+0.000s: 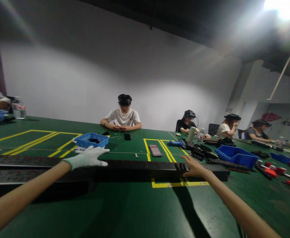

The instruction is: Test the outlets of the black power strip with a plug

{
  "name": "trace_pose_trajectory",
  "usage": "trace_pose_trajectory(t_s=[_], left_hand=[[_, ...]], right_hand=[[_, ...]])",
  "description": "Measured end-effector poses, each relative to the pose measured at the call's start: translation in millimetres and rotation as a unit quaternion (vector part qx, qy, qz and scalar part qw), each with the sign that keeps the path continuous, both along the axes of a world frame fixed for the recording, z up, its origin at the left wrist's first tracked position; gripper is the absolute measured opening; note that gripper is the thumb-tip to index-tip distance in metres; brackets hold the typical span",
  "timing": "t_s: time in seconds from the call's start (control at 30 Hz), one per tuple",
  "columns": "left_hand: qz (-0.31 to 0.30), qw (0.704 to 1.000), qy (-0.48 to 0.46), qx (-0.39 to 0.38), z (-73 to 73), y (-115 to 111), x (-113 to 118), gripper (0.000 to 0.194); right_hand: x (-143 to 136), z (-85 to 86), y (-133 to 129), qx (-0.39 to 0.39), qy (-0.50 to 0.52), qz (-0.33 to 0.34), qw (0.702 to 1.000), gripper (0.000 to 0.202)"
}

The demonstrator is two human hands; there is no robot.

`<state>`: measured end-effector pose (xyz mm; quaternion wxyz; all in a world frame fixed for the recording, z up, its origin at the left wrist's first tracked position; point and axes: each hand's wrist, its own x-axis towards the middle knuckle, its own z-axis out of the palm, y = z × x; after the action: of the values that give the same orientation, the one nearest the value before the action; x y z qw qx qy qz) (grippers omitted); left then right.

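Observation:
A long black power strip [140, 167] with a row of red dots lies across the green table. My left hand [89, 158], in a white glove, is open over the left part of the strips, fingers spread to the right. Near the strip's right part, my right hand [193, 167] is bare and open, its fingers apart. Whether either hand touches the strip cannot be made out. More black strips [11, 176] lie at the left, partly behind my left forearm. Just beyond my left hand stands a blue tray [83, 141] with dark items in it.
Yellow tape rectangles mark the green table [125, 211]. A pinkish blurred item [155, 150] lies beyond the strip. At the right are a blue bin [236, 157], black parts and red-and-white plugs [270, 172]. A person [124, 117] sits opposite; several others sit farther off.

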<state>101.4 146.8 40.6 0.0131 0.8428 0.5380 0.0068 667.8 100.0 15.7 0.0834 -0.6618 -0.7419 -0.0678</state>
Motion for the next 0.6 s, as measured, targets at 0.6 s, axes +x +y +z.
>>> trace_pose_trajectory(t_s=[0.6], left_hand=[[-0.062, 0.995, 0.009, -0.077, -60.1, 49, 72, 0.081]], right_hand=[[-25, -44.4, 45, -0.073, -0.051, 0.058, 0.994, 0.074]])
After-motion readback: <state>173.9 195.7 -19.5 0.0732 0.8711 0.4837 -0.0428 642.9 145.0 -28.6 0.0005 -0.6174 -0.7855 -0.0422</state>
